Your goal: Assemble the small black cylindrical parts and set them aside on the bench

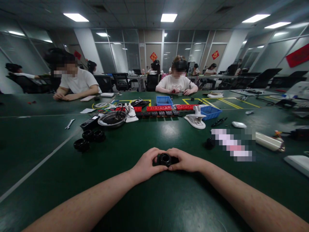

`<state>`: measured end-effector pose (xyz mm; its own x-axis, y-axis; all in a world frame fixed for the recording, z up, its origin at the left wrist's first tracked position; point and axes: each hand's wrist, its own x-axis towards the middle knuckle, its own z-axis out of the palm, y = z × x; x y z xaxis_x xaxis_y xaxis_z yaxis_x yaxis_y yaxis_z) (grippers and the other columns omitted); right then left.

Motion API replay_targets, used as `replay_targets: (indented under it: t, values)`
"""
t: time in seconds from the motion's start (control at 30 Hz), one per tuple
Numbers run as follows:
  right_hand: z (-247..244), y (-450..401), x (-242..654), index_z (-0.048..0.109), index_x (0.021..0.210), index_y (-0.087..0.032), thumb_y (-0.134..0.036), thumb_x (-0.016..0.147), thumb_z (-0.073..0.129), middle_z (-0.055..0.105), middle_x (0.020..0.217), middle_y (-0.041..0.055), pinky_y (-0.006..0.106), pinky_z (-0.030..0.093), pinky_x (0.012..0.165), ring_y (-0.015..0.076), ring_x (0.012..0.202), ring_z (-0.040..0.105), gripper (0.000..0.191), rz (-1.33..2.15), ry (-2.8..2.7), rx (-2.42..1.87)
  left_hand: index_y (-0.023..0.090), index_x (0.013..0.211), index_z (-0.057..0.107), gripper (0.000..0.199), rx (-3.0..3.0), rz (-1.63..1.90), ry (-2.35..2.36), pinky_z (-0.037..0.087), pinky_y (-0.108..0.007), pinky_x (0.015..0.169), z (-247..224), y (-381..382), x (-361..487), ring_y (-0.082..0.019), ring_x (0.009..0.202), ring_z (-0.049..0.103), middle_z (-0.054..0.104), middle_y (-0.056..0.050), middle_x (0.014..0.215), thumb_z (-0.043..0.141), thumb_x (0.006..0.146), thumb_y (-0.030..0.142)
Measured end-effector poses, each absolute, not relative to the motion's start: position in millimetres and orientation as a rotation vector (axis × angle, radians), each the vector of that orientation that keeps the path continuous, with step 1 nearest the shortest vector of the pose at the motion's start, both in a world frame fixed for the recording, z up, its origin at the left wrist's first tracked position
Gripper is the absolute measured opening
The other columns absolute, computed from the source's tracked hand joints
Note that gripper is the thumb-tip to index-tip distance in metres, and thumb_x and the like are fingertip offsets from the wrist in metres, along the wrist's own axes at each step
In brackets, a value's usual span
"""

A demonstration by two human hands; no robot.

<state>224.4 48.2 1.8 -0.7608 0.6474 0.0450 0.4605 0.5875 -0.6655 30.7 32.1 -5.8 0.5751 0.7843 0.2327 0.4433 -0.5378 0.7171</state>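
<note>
Between my two hands is a round black ring-shaped part [165, 159] with a hole in its middle, resting on or just above the green table [135, 206]. My left hand [149, 162] grips it from the left, thumb in front and fingers behind. From the right, my right hand [181, 160] closes on the same part, and the fingertips of both hands nearly meet. Several similar black round parts [82, 145] stand to the left. Another small black part [210, 142] lies right of my right hand.
Beyond my hands are a metal bowl [113, 120], a white clamp stand [195, 119], red power strips [159, 108] and blue bins [211, 112]. A wrench [70, 124] lies at left, a beige cylinder [269, 141] at right. Two people [177, 83] sit across the table.
</note>
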Motion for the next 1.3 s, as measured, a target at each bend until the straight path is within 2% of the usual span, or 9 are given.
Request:
replay_targets:
  t: [0.17,0.3,0.43,0.53,0.63,0.8,1.0,1.1,1.3]
  values:
    - [1.7,48.5,223.2,0.056,0.094,-0.015,-0.024,0.067,0.063,0.053,0.085,0.0017,0.027,0.037,0.071,0.0160,0.079,0.047,0.030,0.932,-2.527,-0.971,0.023,0.104,0.052,0.039,2.197,0.734,0.974,0.037,-0.023,0.060,-5.9,32.9,31.1,-0.013,0.068,0.045,0.049,0.000,0.085,0.063,0.067,0.028]
    - [-2.0,46.8,220.5,0.054,0.080,-0.014,-0.029,0.060,0.068,0.050,0.075,-0.0005,0.022,0.036,0.059,0.0138,0.070,0.047,0.029,0.855,-2.492,-1.125,0.022,0.099,0.055,0.037,2.196,0.714,1.053,0.034,-0.022,0.054,-2.1,29.0,33.7,-0.012,0.061,0.042,0.047,0.001,0.076,0.064,0.065,0.033]
    - [-8.9,39.9,211.0,0.048,0.070,-0.016,-0.044,0.056,0.067,0.050,0.068,-0.0007,0.022,0.030,0.051,0.0136,0.062,0.045,0.036,0.523,-2.467,-1.337,0.021,0.093,0.056,0.033,2.179,0.753,1.225,0.035,-0.023,0.056,-0.9,23.6,38.2,-0.013,0.063,0.044,0.047,0.001,0.076,0.066,0.063,0.031]
    - [-11.3,32.9,201.6,0.048,0.070,-0.017,-0.049,0.061,0.060,0.052,0.068,0.0028,0.025,0.030,0.053,0.0163,0.062,0.047,0.036,0.220,-2.426,-1.504,0.021,0.094,0.055,0.033,2.165,0.806,1.292,0.037,-0.025,0.059,-3.6,23.8,39.7,-0.015,0.067,0.046,0.048,0.000,0.080,0.065,0.063,0.028]
    - [-10.9,28.4,196.9,0.050,0.074,-0.016,-0.055,0.064,0.054,0.054,0.072,0.0063,0.030,0.032,0.059,0.0201,0.068,0.049,0.041,0.094,-2.427,-1.546,0.020,0.095,0.055,0.034,2.156,0.820,1.262,0.037,-0.023,0.057,-7.0,27.7,38.4,-0.013,0.064,0.045,0.047,0.000,0.080,0.065,0.064,0.029]
    - [-9.6,32.5,205.1,0.050,0.091,-0.016,-0.055,0.056,0.063,0.053,0.086,0.0061,0.032,0.035,0.067,0.0211,0.079,0.048,0.053,0.341,-2.448,-1.297,0.021,0.102,0.053,0.038,2.155,0.789,1.075,0.033,-0.020,0.051,-9.6,33.0,33.0,-0.009,0.054,0.039,0.042,0.003,0.075,0.063,0.066,0.030]
    - [-5.9,44.4,220.9,0.054,0.093,-0.015,-0.033,0.065,0.064,0.054,0.086,0.0034,0.029,0.037,0.072,0.0180,0.081,0.047,0.035,0.771,-2.521,-1.010,0.024,0.110,0.048,0.043,2.158,0.787,0.947,0.035,-0.020,0.052,-11.5,32.5,29.7,-0.009,0.056,0.040,0.042,0.002,0.079,0.061,0.069,0.029]
    - [-4.3,46.3,224.0,0.055,0.092,-0.014,-0.028,0.066,0.064,0.054,0.089,0.0033,0.030,0.037,0.075,0.0181,0.084,0.047,0.031,0.844,-2.509,-0.969,0.024,0.113,0.045,0.048,2.150,0.789,0.940,0.036,-0.020,0.054,-12.6,32.6,29.6,-0.009,0.058,0.042,0.042,0.002,0.081,0.062,0.068,0.026]
    - [-2.6,47.3,223.7,0.056,0.092,-0.014,-0.023,0.065,0.065,0.053,0.089,0.0033,0.030,0.037,0.076,0.0180,0.084,0.047,0.030,0.885,-2.510,-0.979,0.026,0.110,0.048,0.044,2.170,0.761,0.934,0.037,-0.021,0.056,-12.6,34.3,29.2,-0.010,0.060,0.043,0.043,0.002,0.082,0.062,0.068,0.026]
